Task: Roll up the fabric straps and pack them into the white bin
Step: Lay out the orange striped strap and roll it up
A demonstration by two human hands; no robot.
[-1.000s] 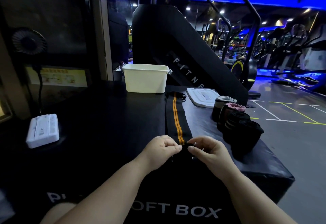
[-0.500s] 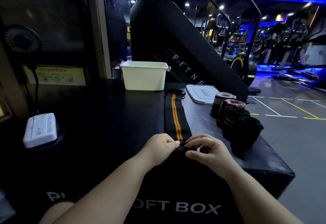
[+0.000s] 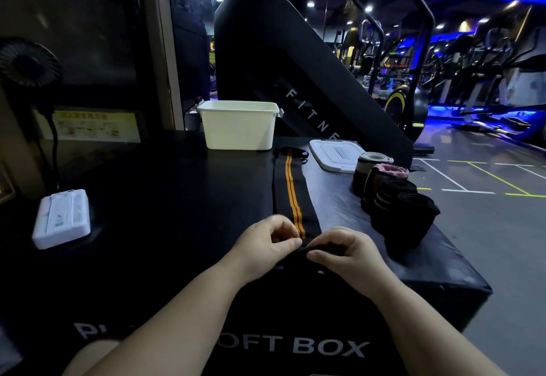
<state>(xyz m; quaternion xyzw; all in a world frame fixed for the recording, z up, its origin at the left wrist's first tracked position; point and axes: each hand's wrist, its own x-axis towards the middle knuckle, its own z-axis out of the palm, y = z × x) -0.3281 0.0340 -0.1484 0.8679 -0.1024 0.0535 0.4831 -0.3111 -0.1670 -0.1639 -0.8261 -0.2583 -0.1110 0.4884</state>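
One black strap (image 3: 291,195) with twin orange stripes is lying flat along the padded box (image 3: 165,198), its far end stopping just short of the white bin (image 3: 239,127) and its near end coming up under both hands. I am watching the left hand (image 3: 266,245) pinching that near end between thumb and curled fingers on the strap's left edge, and the right hand (image 3: 348,253) gripping it the same way on the right edge. The two hands are sitting close together, thumbs nearly meeting over a small dark fold of fabric; how tightly it is wound I cannot tell. Four rolled straps (image 3: 396,198) are standing in a row along the box's right edge, touching one another: one grey-topped, one pink-topped, two black. The bin is standing upright at the far edge, its inside hidden from me. Its lid (image 3: 336,155) is lying flat between bin and rolls. Off to the left a white device (image 3: 62,219) is resting on the box, with a dark fan (image 3: 28,62) behind it.
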